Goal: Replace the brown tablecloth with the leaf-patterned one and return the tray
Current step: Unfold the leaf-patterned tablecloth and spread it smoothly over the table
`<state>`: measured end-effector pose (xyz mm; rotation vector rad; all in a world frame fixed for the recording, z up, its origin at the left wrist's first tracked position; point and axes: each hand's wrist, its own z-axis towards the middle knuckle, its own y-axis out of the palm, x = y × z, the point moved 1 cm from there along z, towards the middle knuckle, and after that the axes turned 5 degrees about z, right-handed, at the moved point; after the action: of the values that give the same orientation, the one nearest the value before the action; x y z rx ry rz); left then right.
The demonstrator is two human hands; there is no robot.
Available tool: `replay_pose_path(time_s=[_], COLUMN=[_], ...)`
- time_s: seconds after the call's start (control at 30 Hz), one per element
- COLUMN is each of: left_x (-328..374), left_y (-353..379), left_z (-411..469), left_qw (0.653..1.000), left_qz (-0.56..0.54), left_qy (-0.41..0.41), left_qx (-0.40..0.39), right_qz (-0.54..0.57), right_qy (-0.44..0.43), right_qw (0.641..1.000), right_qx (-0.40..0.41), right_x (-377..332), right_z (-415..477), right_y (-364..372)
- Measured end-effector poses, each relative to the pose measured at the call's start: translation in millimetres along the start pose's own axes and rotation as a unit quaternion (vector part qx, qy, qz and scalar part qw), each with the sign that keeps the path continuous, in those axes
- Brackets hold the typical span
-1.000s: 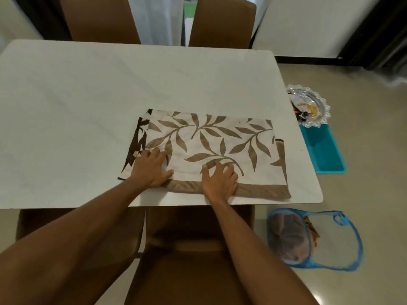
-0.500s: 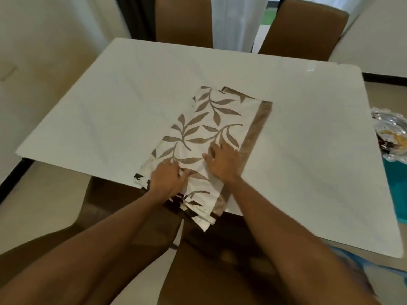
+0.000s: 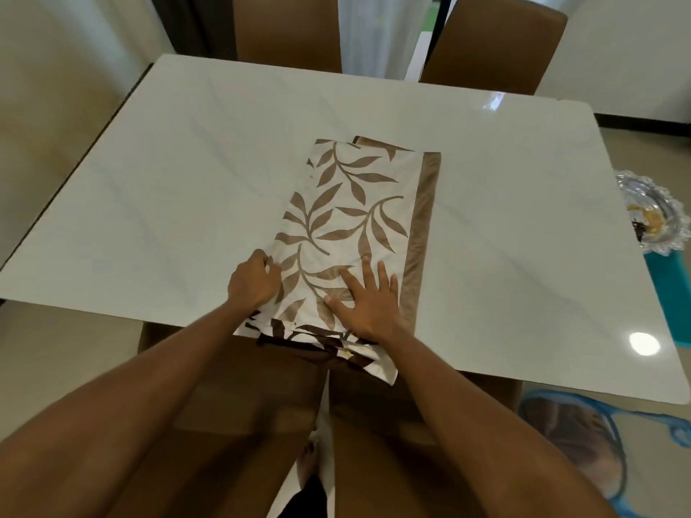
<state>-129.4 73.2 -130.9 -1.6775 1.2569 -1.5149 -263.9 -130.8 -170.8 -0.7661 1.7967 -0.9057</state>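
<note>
Head view: a folded leaf cloth [image 3: 355,233] lies lengthwise at the white bench's [image 3: 157,203] near edge, its end hanging over. Left hand [image 3: 254,282] pinches the cloth's left edge. Right hand [image 3: 368,300] presses flat on it, fingers spread. A silver tray [image 3: 652,214] sits past the right edge.

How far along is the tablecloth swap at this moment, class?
Done: the table is bare, no brown cloth on it. In hand: the leaf-patterned tablecloth lies folded, left hand gripping its edge, right hand pressing flat. Left: spreading it, then returning the silver tray, seen beyond the table's right edge.
</note>
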Motion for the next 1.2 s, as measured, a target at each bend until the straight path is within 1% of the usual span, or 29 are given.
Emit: replay_pose_path(time_s=[0.07,0.13,0.17,0.2,0.23,0.3,0.33,0.37,0.4,0.43,0.47,0.5,0.53,0.57,0.6,0.63,0.67,0.73,0.8,0.87,0.9,0.97,1.0,1.03,1.07,1.1,1.13,1.2], left_x=[6,15,23,33,45,71,84,96,107,118,127,137,147,158,166,180,194,225,252,264,273,265,257,245,234,218,204,172], left_y=[-17,-40,-51,-62,-73,-84,-85,-85,-82,-78,-74,-68,-62,-55,-51,-45,-39,-30,-18,-6,5,24,34,44,54,61,68,75], left_z=[6,11,13,13,11,2,-3,-8,-14,-20,-24,-31,-37,-42,-46,-51,-57,-67,-79,-87,-91,-88,-84,-80,-76,-72,-68,-58], left_qw=[0.999,0.993,0.987,0.979,0.969,0.95,0.942,0.937,0.933,0.93,0.929,0.927,0.925,0.923,0.922,0.919,0.918,0.912,0.894,0.886,0.889,0.907,0.92,0.935,0.949,0.959,0.965,0.968], left_qz=[-0.026,-0.077,-0.113,-0.147,-0.171,-0.193,-0.189,-0.181,-0.17,-0.156,-0.134,-0.109,-0.088,-0.081,-0.086,-0.099,-0.115,-0.156,-0.201,-0.212,-0.207,-0.178,-0.147,-0.105,-0.056,-0.009,0.023,0.079], left_qy=[0.043,0.084,0.109,0.134,0.161,0.215,0.241,0.262,0.279,0.293,0.305,0.32,0.331,0.338,0.34,0.344,0.343,0.346,0.362,0.365,0.36,0.334,0.315,0.293,0.27,0.247,0.228,0.199], left_qx=[0.011,0.0,-0.022,-0.05,-0.077,-0.12,-0.136,-0.146,-0.152,-0.158,-0.161,-0.162,-0.163,-0.164,-0.165,-0.164,-0.16,-0.156,-0.171,-0.189,-0.193,-0.187,-0.18,-0.169,-0.154,-0.138,-0.128,-0.132], right_qz=[0.022,0.058,0.098,0.163,0.252,0.416,0.466,0.495,0.507,0.505,0.479,0.426,0.352,0.277,0.227,0.214,0.225,0.275,0.33,0.354,0.349,0.325,0.302,0.267,0.23,0.207,0.207,0.204], right_qy=[0.019,0.045,0.055,0.061,0.061,0.089,0.112,0.131,0.141,0.141,0.134,0.123,0.114,0.109,0.108,0.11,0.113,0.134,0.167,0.224,0.263,0.347,0.372,0.377,0.356,0.307,0.243,0.122], right_qw=[0.999,0.994,0.988,0.978,0.958,0.9,0.875,0.858,0.85,0.852,0.868,0.896,0.929,0.954,0.966,0.967,0.962,0.934,0.892,0.852,0.837,0.817,0.815,0.822,0.837,0.858,0.882,0.929], right_qx=[-0.041,-0.085,-0.103,-0.115,-0.118,-0.097,-0.071,-0.041,-0.016,-0.001,0.005,0.013,0.025,0.045,0.065,0.087,0.111,0.183,0.261,0.315,0.328,0.328,0.325,0.332,0.345,0.355,0.348,0.285], right_x=[-12,-35,-47,-59,-71,-87,-92,-94,-92,-90,-87,-82,-77,-71,-65,-53,-40,-7,36,82,114,158,173,181,187,185,180,159], right_z=[13,27,35,41,47,58,62,66,69,71,73,72,71,69,67,65,60,50,36,20,7,-17,-31,-41,-49,-53,-56,-57], right_y=[-11,-25,-33,-43,-55,-83,-99,-113,-127,-138,-147,-155,-163,-171,-176,-184,-192,-209,-226,-235,-240,-231,-223,-212,-200,-186,-171,-142])
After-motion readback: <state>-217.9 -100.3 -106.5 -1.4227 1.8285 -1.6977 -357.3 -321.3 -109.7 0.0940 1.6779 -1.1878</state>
